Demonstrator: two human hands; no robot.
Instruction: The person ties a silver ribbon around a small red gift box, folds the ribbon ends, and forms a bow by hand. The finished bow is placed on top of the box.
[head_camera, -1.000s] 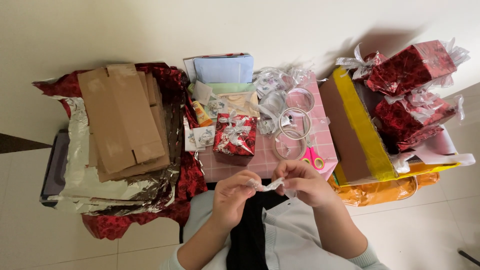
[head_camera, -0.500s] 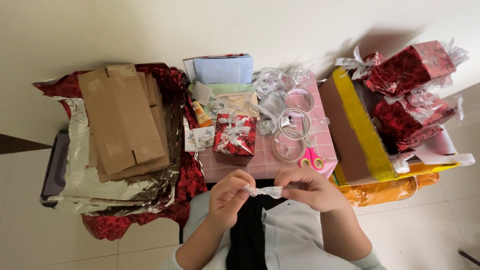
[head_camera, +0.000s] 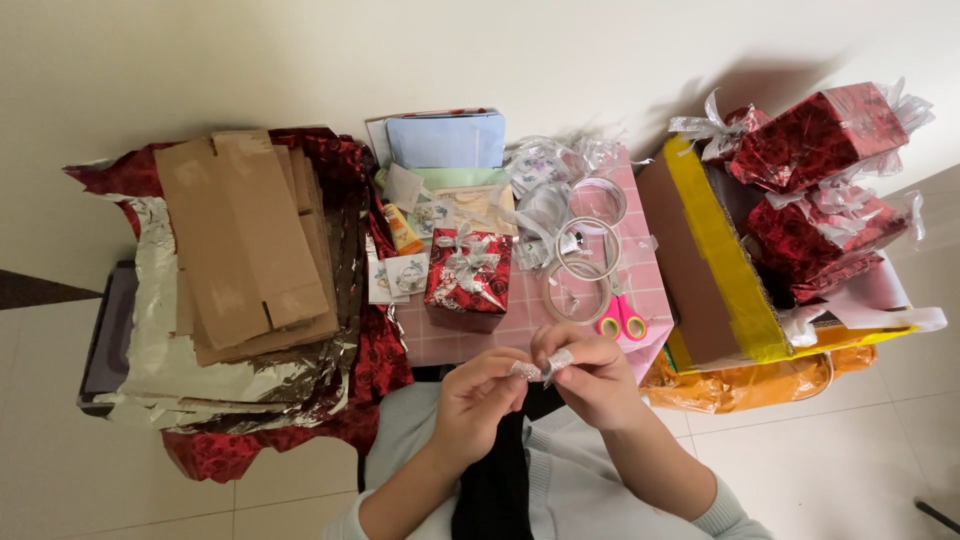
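Setting: pale tiled floor and a low pink table (head_camera: 440, 345), seen from above, crowded with wrapping supplies.
Hands: a short silver ribbon piece (head_camera: 540, 368) is pinched between left hand (head_camera: 478, 400) and right hand (head_camera: 590, 378), fingertips closed on it, held near the chest for close work.
Within reach: pink scissors (head_camera: 622, 318), ribbon rolls (head_camera: 580, 262), a wrapped red box (head_camera: 468, 278).
Beyond: flattened cardboard (head_camera: 245, 240) is stacked left; finished gifts (head_camera: 820, 170) are piled right.

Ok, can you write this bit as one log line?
left hand: pinching silver ribbon piece | right hand: pinching same piece | nearby: wrapped red gift box, pink scissors on pink table
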